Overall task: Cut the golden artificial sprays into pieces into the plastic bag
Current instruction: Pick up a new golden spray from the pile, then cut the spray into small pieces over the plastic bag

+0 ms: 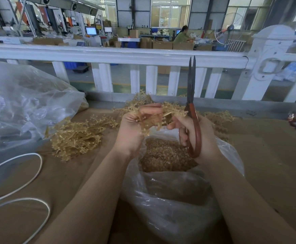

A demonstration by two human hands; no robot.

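Item: 1 golden spray (150, 115) pinched by left hand (133, 127) over plastic bag (170, 189); right hand (196, 136) grips scissors (192, 110), blades apparently closed—reopen, cut above bag mouth.

Two bare forearms showing, no sleeves reaching into view. Left hand (132, 128) and right hand (199, 136) wearing no gloves, rings, watch or wristbands; fingernails showing short.
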